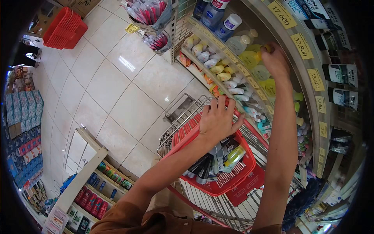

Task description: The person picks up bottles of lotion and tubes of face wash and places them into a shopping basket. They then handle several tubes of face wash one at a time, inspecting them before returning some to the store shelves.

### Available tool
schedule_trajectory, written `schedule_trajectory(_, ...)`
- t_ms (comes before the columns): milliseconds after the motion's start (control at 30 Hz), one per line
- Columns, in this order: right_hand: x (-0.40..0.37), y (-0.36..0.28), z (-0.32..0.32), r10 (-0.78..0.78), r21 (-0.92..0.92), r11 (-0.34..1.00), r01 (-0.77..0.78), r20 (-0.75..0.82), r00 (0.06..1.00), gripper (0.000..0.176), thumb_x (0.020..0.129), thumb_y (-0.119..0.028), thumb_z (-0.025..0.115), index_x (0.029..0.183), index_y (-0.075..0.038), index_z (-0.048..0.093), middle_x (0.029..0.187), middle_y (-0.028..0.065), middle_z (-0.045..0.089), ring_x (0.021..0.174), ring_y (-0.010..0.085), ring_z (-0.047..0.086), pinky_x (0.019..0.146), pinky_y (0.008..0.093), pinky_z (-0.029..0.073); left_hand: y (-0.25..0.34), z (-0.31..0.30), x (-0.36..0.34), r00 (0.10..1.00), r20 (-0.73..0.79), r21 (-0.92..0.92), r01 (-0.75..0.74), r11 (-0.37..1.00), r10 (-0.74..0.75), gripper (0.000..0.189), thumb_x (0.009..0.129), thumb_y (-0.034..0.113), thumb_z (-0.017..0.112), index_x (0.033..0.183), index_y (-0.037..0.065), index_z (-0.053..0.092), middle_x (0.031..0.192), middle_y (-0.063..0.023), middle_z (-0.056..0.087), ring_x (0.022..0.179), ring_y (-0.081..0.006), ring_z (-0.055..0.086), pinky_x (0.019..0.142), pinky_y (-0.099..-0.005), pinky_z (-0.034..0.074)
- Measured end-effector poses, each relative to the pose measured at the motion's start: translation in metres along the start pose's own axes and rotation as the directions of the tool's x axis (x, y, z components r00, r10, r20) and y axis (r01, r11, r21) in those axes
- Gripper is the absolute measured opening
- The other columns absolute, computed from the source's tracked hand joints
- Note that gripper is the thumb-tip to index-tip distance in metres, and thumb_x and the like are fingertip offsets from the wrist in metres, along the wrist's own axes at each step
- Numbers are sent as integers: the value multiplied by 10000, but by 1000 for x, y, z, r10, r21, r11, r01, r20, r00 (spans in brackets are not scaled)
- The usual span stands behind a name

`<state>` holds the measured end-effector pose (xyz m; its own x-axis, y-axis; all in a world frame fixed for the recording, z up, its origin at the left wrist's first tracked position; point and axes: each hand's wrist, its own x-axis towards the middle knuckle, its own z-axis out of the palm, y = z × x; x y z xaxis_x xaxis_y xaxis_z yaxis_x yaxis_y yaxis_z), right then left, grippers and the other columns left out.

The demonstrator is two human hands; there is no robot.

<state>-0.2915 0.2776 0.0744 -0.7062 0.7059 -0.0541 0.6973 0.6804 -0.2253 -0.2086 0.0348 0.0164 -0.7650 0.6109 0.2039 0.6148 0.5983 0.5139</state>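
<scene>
In the head view, I am reaching my right grip (274,60) into the shelf (224,48), where its fingers are closing around the yellow cap of a yellow bottle (248,59). That bottle is sitting in a row with clear bottles (235,45) and other yellow-green ones; I cannot tell whether it is touching the shelf. Farther along, blue bottles (214,15) are standing beside the clear ones, and small white and yellow bottles (218,69) are filling the level below.

My left grip (219,121) is lying over the upper end of a red basket (251,150), its fingers bending over by the edge of the metal cart (160,143); how tightly it is closing I cannot tell. The basket is resting inside the cart and holding dark containers (203,167) and a yellow-green bottle (235,155). Yellow price labels (302,46) are lining the shelf strip beyond my right arm, and more red baskets (65,29) are standing stacked on the tiled floor (113,78), well apart from me.
</scene>
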Motion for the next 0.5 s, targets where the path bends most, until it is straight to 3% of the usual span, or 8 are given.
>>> schedule_trajectory(233,8,1,-1,10,-5,1000,-10,56,998,542,860,-424,605,1290,-96,637,1269,180,647,1201,343,599,1036,446,435,1,0,1,1000,-6,-5,3,1000,-3,451,813,474,671,1037,84,642,950,-110,554,823,-268,574,642,-399,491)
schedule_trajectory(333,7,0,-2,17,8,1000,-18,51,999,581,903,-495,546,1298,-76,625,1279,185,641,1196,338,604,1019,418,444,0,0,0,1000,5,-18,5,1000,-5,449,813,475,673,1031,84,640,946,-109,553,817,-266,571,639,-398,491)
schedule_trajectory(400,11,0,0,18,-51,999,-19,-16,1000,601,930,-525,499,1313,-77,613,1323,191,610,1241,350,567,1053,431,410,0,0,1,1000,12,-21,5,1000,-5,451,814,476,673,1032,83,639,944,-109,553,817,-266,570,639,-399,492)
schedule_trajectory(500,11,2,1,5,-61,998,-10,-81,997,598,980,-508,422,1430,-121,491,1477,183,455,1372,369,418,1136,473,307,0,0,1,1000,15,-16,1,1000,-1,458,815,478,671,1041,81,640,946,-111,556,822,-270,571,641,-403,494)
